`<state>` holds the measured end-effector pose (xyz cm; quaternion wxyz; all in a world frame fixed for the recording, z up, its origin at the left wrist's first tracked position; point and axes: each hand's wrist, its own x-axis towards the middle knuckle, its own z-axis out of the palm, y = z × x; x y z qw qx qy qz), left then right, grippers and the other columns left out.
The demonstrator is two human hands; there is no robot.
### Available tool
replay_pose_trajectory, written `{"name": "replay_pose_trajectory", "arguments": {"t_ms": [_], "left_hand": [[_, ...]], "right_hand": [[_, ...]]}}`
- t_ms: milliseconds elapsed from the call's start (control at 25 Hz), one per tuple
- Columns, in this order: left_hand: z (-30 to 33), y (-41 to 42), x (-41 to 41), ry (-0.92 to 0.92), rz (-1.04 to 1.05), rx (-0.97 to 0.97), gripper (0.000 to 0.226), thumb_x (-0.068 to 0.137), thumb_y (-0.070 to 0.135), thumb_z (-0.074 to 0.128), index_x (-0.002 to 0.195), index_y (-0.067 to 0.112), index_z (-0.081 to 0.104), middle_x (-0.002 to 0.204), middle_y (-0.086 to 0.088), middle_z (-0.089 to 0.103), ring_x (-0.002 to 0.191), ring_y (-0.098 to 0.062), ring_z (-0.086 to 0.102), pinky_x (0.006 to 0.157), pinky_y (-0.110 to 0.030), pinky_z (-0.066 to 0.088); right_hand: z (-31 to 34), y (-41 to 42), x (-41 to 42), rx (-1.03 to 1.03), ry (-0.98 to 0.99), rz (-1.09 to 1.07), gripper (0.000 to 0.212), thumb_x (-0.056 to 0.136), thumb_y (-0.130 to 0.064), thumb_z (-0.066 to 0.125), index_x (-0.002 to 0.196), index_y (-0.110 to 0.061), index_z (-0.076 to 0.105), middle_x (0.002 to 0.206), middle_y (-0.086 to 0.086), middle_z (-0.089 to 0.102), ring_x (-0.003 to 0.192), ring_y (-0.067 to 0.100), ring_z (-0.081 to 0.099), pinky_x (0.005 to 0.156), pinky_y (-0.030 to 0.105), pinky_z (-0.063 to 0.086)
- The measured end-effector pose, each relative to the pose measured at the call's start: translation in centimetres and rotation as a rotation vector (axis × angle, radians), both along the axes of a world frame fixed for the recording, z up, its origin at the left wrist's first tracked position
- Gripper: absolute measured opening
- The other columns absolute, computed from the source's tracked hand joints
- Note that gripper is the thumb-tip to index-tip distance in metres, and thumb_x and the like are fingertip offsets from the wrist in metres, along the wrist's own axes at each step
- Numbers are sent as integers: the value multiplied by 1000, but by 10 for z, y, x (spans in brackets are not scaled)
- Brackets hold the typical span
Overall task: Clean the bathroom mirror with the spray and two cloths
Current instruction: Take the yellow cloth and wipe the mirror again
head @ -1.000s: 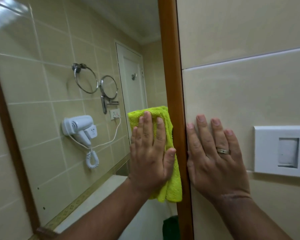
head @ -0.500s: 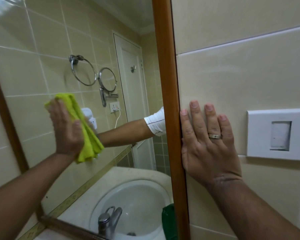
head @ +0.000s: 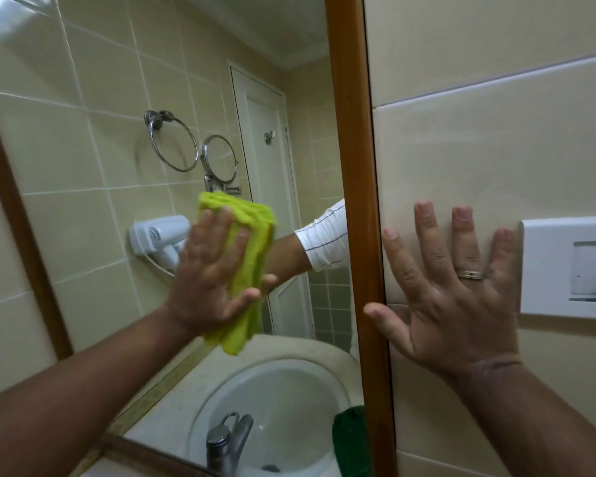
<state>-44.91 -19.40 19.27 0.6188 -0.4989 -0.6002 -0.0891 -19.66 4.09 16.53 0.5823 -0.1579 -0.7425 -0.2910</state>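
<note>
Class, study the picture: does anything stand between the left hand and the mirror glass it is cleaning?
Only the yellow-green cloth, pressed flat under the left hand against the mirror. Nothing else visible lies between them.

Bare forearms (head: pixel 83 383) (ring (head: pixel 471 274) on right hand (head: pixel 458 304)).

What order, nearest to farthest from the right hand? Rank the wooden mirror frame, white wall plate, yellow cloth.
1. wooden mirror frame: left, at the thumb of the right hand.
2. white wall plate: right, beside the little finger.
3. yellow cloth: far left, under the left hand.
</note>
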Motion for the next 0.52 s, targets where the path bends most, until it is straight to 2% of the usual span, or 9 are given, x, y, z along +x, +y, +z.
{"name": "replay_pose_trajectory", "arguments": {"t_ms": [80, 120, 200, 240, 280, 320, 360, 400, 520], "left_hand": [[-3, -49, -56, -111, 74, 121, 75, 97, 59, 29, 159, 22, 6, 168, -2, -3, 155, -29, -2, 126, -46, 4], [-4, -75, -85, -245, 109, 229, 72, 98, 52, 30, 159, 21, 6, 167, 0, -1, 155, -30, 0, 127, -40, 2], [-5, -113, -119, -671, 124, 571, 68, 99, 42, 29, 159, 18, 8, 167, -1, 4, 154, -37, 6, 127, -36, 2], [-3, -118, -123, -861, 107, 735, 68, 99, 41, 27, 159, 14, 9, 167, -9, 6, 153, -40, 7, 127, -39, 3], [-1, -111, -117, -959, 83, 836, 69, 98, 39, 24, 158, 8, 9, 166, -18, 8, 153, -43, 7, 127, -39, 1], [1, -93, -102, -971, 40, 855, 70, 98, 38, 22, 157, 2, 11, 164, -25, 8, 152, -45, 7, 126, -33, -3], [1, -68, -78, -903, -4, 811, 69, 99, 36, 21, 155, -3, 13, 163, -29, 10, 152, -46, 8, 124, -26, -6], [0, -40, -48, -789, -43, 739, 67, 101, 37, 19, 154, -5, 16, 162, -30, 13, 151, -47, 9, 124, -25, -6], [-12, 42, 45, -497, -115, 442, 70, 103, 48, 9, 154, 3, 22, 162, -27, 18, 151, -45, 12, 126, -47, 7]], "right_hand": [[-2, -2, -3, -16, -28, -43, 93, 88, -81, 26, 160, -24, 14, 164, 18, 12, 147, 43, 16, 114, 66, 12], [-2, -3, -4, -29, -40, -59, 94, 87, -82, 25, 160, -24, 15, 164, 17, 12, 148, 43, 16, 113, 66, 12], [-2, -5, -5, -43, -60, -80, 98, 85, -85, 23, 161, -23, 15, 164, 17, 11, 148, 43, 14, 113, 67, 13], [-1, -6, -5, -44, -71, -89, 99, 85, -86, 22, 161, -23, 15, 164, 17, 10, 148, 44, 13, 113, 67, 12], [-1, -7, -5, -51, -81, -99, 101, 84, -87, 21, 161, -22, 14, 164, 18, 9, 148, 45, 13, 113, 67, 11], [0, -7, -5, -64, -97, -112, 103, 83, -88, 19, 161, -21, 14, 164, 18, 7, 148, 45, 12, 113, 67, 9], [0, -8, -3, -67, -117, -123, 104, 83, -89, 17, 161, -20, 13, 164, 19, 7, 148, 46, 11, 113, 66, 8], [0, -9, -3, -66, -135, -131, 105, 83, -89, 16, 161, -20, 13, 164, 19, 6, 148, 46, 10, 113, 66, 7], [0, -11, -2, -98, -157, -131, 104, 83, -88, 11, 161, -20, 13, 165, 19, 8, 149, 45, 10, 113, 67, 9]]}}
